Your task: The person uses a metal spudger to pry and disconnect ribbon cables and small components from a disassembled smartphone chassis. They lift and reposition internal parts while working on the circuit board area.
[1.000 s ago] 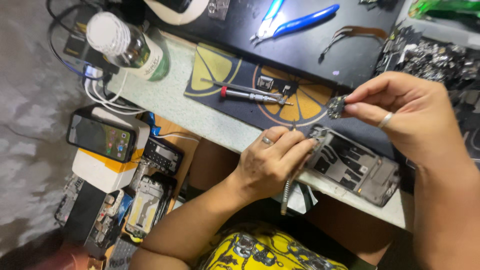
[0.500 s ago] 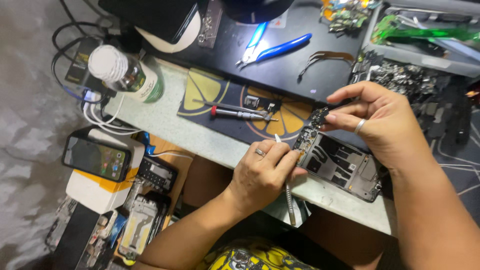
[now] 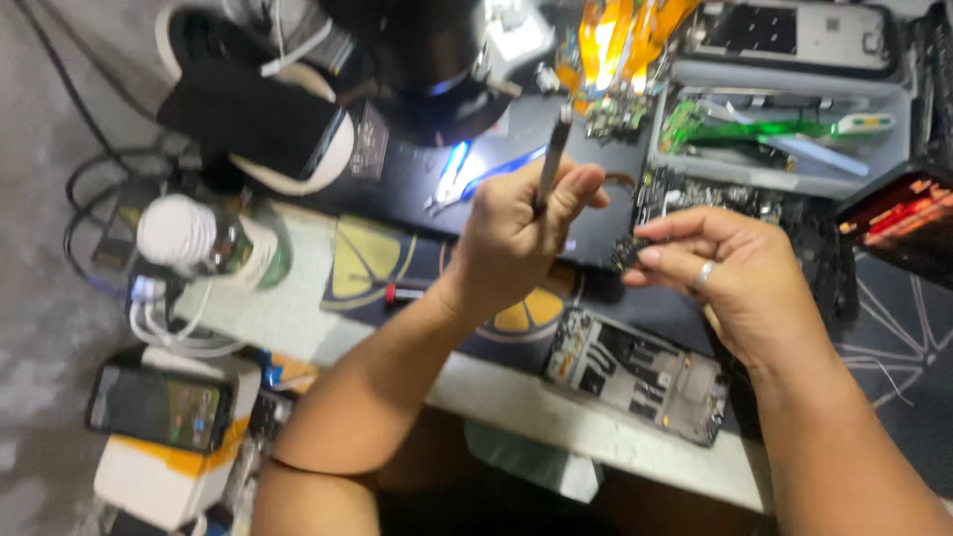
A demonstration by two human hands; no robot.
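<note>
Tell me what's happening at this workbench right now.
A person is working on phone parts at a cluttered bench. The left hand grips a slim metal screwdriver-like tool, raised and pointing up. The right hand pinches a small dark circuit-board piece between its fingertips. Below both hands, an opened grey phone frame with exposed innards lies on the dark mat with lemon-slice print, untouched at this moment.

Left hand (image 3: 511, 233) grips a tool (image 3: 552, 159) — right hand (image 3: 730, 263) pinches a part (image 3: 627, 253).

Smooth grey metal tool shaft (image 3: 552, 159), glossy plastic bottle (image 3: 213, 243), matt dark work mat (image 3: 417, 179), shiny metal ring (image 3: 703, 276)
</note>
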